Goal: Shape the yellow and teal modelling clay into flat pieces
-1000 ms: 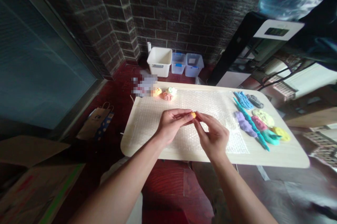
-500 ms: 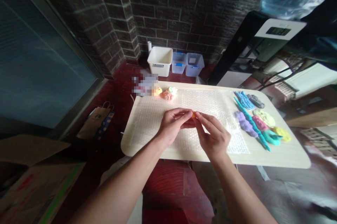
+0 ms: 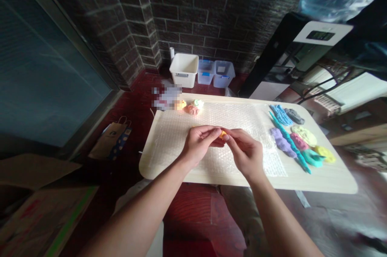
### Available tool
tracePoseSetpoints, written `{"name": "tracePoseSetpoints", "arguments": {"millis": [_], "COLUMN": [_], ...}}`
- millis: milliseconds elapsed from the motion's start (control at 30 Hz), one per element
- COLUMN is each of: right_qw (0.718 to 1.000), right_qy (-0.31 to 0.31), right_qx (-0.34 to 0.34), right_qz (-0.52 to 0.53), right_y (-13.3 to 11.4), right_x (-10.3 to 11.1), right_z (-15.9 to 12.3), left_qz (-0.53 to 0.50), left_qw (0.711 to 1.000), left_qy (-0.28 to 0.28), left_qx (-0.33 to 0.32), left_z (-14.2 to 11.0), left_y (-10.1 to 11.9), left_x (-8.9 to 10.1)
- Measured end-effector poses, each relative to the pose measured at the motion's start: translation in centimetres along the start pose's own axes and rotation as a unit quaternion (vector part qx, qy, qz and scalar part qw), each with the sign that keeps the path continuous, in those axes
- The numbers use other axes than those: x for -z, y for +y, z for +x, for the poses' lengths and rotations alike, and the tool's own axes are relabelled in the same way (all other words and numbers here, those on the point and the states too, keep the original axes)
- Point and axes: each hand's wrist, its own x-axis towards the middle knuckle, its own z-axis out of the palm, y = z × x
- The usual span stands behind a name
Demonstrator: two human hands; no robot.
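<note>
Between the fingertips of both hands is a small piece of orange modelling clay [image 3: 223, 134], mostly covered by the fingers. My left hand [image 3: 201, 138] pinches it from the left with thumb and fingers closed. From the other side my right hand [image 3: 246, 150] grips it, its thumb on the near face. Both hands are above a sheet of bubble wrap [image 3: 169, 140] that lies on the pale table [image 3: 329, 182]. Beyond them, near the far edge, sit a yellow-orange clay lump [image 3: 181, 105] and a pink and pale green clay piece [image 3: 193, 109].
At the table's right lie a blue clay bundle [image 3: 281, 115], a long teal clay roll [image 3: 288, 141], purple clay [image 3: 282, 142] and several other coloured lumps. A white bin [image 3: 184, 75] and two clear boxes [image 3: 223, 77] stand behind the table. A water dispenser [image 3: 272, 55] is at right.
My right hand has turned and its thumb has moved lower, so more of the orange clay shows. My left hand is nearly still.
</note>
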Motion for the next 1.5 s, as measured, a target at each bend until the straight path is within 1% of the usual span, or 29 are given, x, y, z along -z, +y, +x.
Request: {"name": "tracePoseSetpoints", "arguments": {"millis": [133,267,367,400,467,500,567,633,700,733,800,933,1000,1033,1100,1200,1367,1500], "right_qw": [0.992,0.963,0.950,0.951,0.966,0.977,0.996,0.999,0.990,0.987,0.987,0.997,0.997,0.997,0.999,0.994,0.984,0.978], "right_qy": [0.025,0.011,0.008,0.006,0.005,0.008,0.018,0.016,0.006,0.003,0.014,0.061,0.071,0.068,0.041,-0.005,-0.021,-0.032], "right_qx": [-0.075,-0.159,-0.183,-0.179,-0.150,-0.123,-0.045,0.029,0.074,0.080,0.068,-0.007,-0.022,-0.019,0.002,0.046,0.099,0.108], "right_qz": [0.100,0.218,0.255,0.252,0.212,0.174,0.070,-0.040,-0.118,-0.141,-0.144,-0.041,-0.009,-0.009,-0.035,-0.096,-0.144,-0.174], "right_y": [0.4,0.4,0.3,0.3,0.3,0.3,0.1,-0.1,-0.4,-0.5,-0.5,0.1,0.4,0.4,0.3,-0.3,-0.7,-0.7], "right_x": [0.1,0.1,0.2,0.2,0.2,0.2,0.3,0.4,0.4,0.4,0.2,-0.2,-0.3,-0.3,-0.2,0.0,0.2,0.3], "right_z": [0.0,0.1,0.3,0.3,0.3,0.3,0.1,-0.1,-0.2,-0.2,-0.2,-0.2,-0.3,-0.3,-0.4,-0.2,0.1,0.1], "left_qz": [0.016,0.048,0.063,0.062,0.044,0.030,0.004,-0.004,0.005,0.011,0.017,0.003,-0.015,-0.025,-0.043,-0.049,-0.038,-0.037], "left_qw": [0.999,0.997,0.996,0.996,0.998,0.999,1.000,1.000,1.000,1.000,0.999,0.999,0.999,0.999,0.999,0.998,0.996,0.996], "left_qy": [-0.012,-0.027,-0.034,-0.034,-0.031,-0.030,-0.026,-0.020,-0.011,-0.009,-0.015,-0.047,-0.035,-0.022,0.003,0.014,-0.030,-0.045], "left_qx": [-0.027,-0.044,-0.054,-0.052,-0.034,-0.021,0.005,0.020,0.025,0.027,0.025,0.019,0.023,0.023,0.019,0.025,0.074,0.071], "left_z": [-0.2,-0.3,-0.3,-0.3,-0.3,-0.3,-0.2,-0.1,-0.1,-0.1,-0.1,0.0,0.1,0.2,0.2,0.2,0.1,0.1], "left_y": [0.0,-0.1,-0.2,-0.2,-0.2,-0.2,-0.1,-0.1,-0.1,-0.1,-0.1,-0.2,-0.2,-0.3,-0.3,-0.4,0.0,0.4], "left_x": [-0.1,0.0,0.1,0.1,0.0,0.0,-0.1,-0.1,-0.1,-0.1,0.0,0.1,0.2,0.2,0.3,0.6,1.0,0.7]}}
